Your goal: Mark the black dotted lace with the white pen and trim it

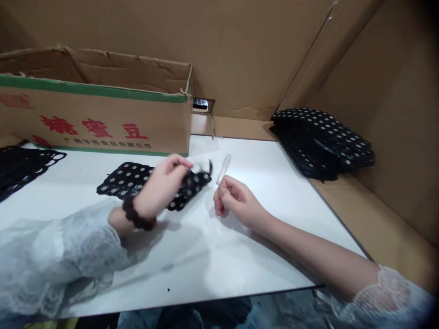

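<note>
A black fabric piece with white polka dots [124, 178] lies on the white tabletop, its right end slightly raised. My left hand [160, 188] is over the middle of it, thumb and forefinger pinched on the cloth near its upper edge; the hand is somewhat blurred. To the right, my right hand [240, 201] rests low over the table with curled fingers. Whatever those fingers hold, if anything, is hidden. Just beyond them a slim, pale translucent stick-like object [224, 167] lies on the table.
A cardboard box [120, 116] with green edging and red characters stands at the back left. Black scallop-edged fabric [29, 163] lies at the far left. Stacked black dotted fabric [322, 141] leans at the right, against cardboard walls [240, 55] enclosing the white table [192, 269].
</note>
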`<state>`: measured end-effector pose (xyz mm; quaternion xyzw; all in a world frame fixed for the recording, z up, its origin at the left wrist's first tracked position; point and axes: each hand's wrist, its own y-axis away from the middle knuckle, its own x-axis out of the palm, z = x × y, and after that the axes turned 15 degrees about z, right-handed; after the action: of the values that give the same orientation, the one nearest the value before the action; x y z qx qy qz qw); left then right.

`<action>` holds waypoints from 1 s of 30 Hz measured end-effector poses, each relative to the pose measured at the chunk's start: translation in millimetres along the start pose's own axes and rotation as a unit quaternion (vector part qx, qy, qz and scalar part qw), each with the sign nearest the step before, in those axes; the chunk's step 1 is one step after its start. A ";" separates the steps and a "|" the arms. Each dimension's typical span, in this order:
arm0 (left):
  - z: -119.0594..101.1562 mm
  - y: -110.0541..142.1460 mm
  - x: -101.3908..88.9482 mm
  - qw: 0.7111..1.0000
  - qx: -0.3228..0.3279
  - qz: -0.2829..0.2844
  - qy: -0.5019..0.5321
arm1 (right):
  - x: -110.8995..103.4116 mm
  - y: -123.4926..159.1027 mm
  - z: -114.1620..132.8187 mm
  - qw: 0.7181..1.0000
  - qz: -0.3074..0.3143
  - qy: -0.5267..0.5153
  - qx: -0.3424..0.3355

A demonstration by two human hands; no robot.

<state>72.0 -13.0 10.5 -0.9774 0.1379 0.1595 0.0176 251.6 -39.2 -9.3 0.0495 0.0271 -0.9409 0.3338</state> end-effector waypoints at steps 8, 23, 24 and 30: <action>-7.7 14.8 2.1 0.978 0.074 0.103 -0.164 | -14.8 -5.1 2.8 0.996 0.022 -0.003 0.090; 0.2 17.5 10.4 0.984 0.033 0.139 -0.109 | -9.2 -2.7 3.0 0.987 0.123 0.007 0.101; -2.2 13.5 2.1 0.984 0.049 0.090 -0.149 | -11.5 -1.7 3.0 0.986 0.120 0.019 0.117; -31.2 -27.0 -90.0 0.884 0.167 -0.218 -0.380 | -30.8 5.4 14.4 0.956 0.201 0.132 0.169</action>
<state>7.0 34.3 68.3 -0.8302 -0.0710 0.4852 0.2654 277.7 -25.3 8.4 0.2336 -0.0994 -0.8301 0.4965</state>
